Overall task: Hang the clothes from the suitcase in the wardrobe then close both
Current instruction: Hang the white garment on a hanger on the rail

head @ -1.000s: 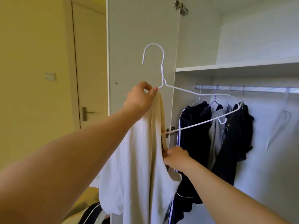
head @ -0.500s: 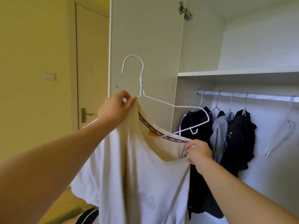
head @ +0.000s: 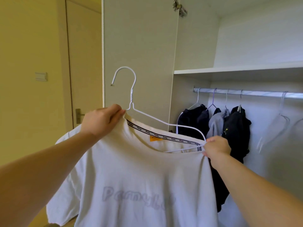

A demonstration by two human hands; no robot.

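Several dark garments (head: 236,128) crowd the rail (head: 262,94) beyond the gripped white t-shirt (head: 139,169).

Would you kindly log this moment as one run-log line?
step: fitting T-shirt onto hanger | left hand: pinches collar at hanger neck | right hand: pinches collar at hanger end | hanger: not yet on rail

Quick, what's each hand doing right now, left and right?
Left hand: closed, pinching the white T-shirt collar beside the neck of the white hanger.
Right hand: closed, pinching the collar's other side at the hanger's shoulder end.
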